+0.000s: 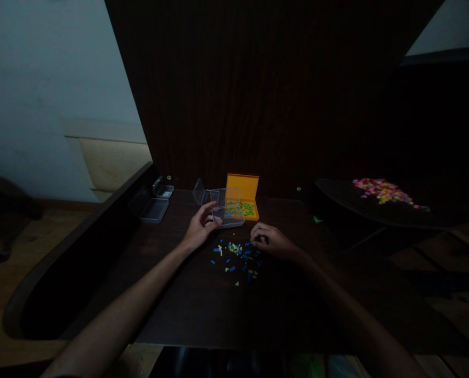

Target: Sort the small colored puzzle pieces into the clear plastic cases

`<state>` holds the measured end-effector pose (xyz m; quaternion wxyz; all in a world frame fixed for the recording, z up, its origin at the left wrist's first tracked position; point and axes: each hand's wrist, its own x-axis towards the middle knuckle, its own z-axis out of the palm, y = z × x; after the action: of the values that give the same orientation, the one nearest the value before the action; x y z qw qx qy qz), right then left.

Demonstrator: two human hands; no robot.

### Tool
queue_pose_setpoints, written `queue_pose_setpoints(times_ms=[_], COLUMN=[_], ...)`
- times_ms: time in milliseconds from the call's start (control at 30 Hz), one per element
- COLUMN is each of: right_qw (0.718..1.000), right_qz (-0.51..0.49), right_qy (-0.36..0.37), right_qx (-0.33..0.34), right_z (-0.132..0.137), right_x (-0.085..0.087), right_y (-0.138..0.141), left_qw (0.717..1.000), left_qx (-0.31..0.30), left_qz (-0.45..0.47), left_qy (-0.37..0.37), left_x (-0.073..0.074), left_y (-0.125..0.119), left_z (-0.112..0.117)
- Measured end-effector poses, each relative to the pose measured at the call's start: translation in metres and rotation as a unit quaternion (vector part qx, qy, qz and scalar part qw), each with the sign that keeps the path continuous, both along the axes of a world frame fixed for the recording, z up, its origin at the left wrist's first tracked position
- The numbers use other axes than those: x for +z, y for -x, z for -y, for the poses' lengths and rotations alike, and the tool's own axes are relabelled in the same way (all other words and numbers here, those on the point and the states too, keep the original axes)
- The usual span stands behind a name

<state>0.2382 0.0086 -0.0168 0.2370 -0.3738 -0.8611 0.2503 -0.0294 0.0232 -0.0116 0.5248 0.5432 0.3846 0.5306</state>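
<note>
My left hand [201, 226] grips the left side of a clear plastic box [234, 223], thumb and fingers at its edge. The box has its lid raised, and a blue piece lies in it. My right hand [271, 241] is curled with its fingertips together, at the right edge of a scattered pile of small building bricks [240, 252] in blue, yellow and cream. Whatever is between those fingertips is too small and dark to make out. Behind the clear box stands an orange box [242, 185] with its lid up, holding many small green pieces [249, 209].
More clear boxes with raised lids stand at the left, one larger [154, 211] and one smaller [165, 191]. Another clear box [199, 193] is behind my left hand. Pink and yellow pieces [382, 190] lie heaped on a dark surface at right. A dark raised panel [61, 262] borders the left side.
</note>
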Motion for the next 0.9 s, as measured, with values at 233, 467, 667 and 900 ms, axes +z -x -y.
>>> queue_pose_setpoints(times_ms=[233, 467, 667, 900], right_qw=[0.996, 0.997, 0.998, 0.998], right_qz=[-0.038, -0.016, -0.006, -0.013], right_qy=[0.071, 0.068, 0.059, 0.059], right_qx=[-0.024, -0.018, 0.01, -0.004], right_z=[-0.0052, -0.0032, 0.0, 0.0033], right_x=[-0.0051, -0.0018, -0.0009, 0.0024], right_y=[-0.0026, -0.0036, -0.0025, 0.0058], left_qw=[1.0, 1.0, 1.0, 1.0], left_qx=[-0.003, -0.008, -0.008, -0.007], left_qz=[0.005, 0.005, 0.002, 0.019], left_qy=[-0.012, -0.014, -0.015, -0.002], left_x=[-0.0022, -0.0015, -0.0017, -0.0018], left_y=[0.0, -0.0004, -0.0004, -0.0021], left_z=[-0.0014, -0.0007, -0.0008, -0.0005])
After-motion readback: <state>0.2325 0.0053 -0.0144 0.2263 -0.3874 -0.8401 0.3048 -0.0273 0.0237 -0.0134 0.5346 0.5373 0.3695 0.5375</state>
